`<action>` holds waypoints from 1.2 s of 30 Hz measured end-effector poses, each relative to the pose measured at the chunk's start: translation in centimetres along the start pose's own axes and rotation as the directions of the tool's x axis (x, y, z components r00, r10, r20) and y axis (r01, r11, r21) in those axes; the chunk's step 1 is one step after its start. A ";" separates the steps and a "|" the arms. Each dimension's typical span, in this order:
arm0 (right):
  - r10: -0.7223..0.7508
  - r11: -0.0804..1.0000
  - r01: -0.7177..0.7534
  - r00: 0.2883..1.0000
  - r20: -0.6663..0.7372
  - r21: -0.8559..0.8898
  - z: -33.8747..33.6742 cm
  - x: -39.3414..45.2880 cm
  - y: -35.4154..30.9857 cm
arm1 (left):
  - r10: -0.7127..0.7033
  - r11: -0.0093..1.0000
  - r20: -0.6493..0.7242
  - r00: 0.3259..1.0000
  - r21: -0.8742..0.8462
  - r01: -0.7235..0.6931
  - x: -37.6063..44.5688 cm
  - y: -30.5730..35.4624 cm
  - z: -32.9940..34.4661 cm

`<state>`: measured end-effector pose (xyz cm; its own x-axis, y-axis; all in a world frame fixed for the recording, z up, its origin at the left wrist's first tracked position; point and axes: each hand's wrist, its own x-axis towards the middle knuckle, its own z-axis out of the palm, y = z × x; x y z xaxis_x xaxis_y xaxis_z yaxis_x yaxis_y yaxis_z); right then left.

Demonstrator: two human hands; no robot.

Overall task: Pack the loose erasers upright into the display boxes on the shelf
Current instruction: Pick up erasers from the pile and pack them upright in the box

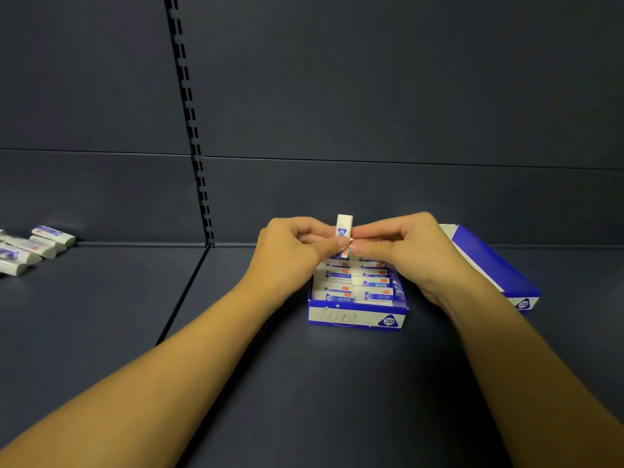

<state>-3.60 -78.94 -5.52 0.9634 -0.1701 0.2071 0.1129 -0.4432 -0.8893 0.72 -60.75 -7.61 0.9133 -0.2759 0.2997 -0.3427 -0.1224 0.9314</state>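
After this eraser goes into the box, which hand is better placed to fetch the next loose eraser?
Probably the left hand: the loose erasers lie far left on the shelf, while the right hand is farther away.

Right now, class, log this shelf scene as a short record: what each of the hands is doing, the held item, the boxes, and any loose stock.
left hand: pinches the held eraser
right hand: pinches the same eraser
held eraser: upright, above the back of the front display box
front display box: open, blue and white, marked 2B, two rows of erasers inside
second box: blue, right of the first, contents hidden
loose erasers: lying flat, far left on shelf
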 end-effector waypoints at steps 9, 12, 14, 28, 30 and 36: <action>0.044 0.999 -0.044 0.998 -0.051 0.000 0.2 -0.1 0.0 | 0.017 0.999 0.011 1.000 -0.051 -0.016 0.3 0.0 -0.3; 0.071 0.997 -0.071 0.997 -0.013 -0.002 -1.1 -0.2 -0.1 | 0.121 0.960 -0.011 0.993 0.255 -0.115 0.8 -0.4 -1.0; 0.078 0.996 -0.076 0.996 0.045 -0.049 -2.0 -0.4 -0.1 | 0.185 0.847 0.047 0.982 0.499 -0.184 0.8 -0.7 -1.4; 0.135 0.775 0.076 0.950 0.281 -0.627 -2.6 -0.7 -0.5 | 0.043 0.739 0.343 0.938 0.621 -0.261 1.6 -0.3 -1.4; 0.144 0.766 0.082 0.945 0.293 -0.638 -2.4 -0.6 -0.4 | 0.061 0.714 0.327 0.943 0.646 -0.270 1.6 -0.2 -1.2; 0.141 0.753 0.115 0.934 0.329 -0.648 -2.5 -0.6 -0.4 | 0.028 0.683 0.314 0.949 0.687 -0.248 1.8 -0.4 -0.6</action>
<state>-4.80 -80.85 -4.27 0.9954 0.0687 -0.0660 0.0385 -0.9237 -0.3812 2.65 -60.66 -7.27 0.7878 -0.5649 0.2454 -0.6116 -0.6706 0.4198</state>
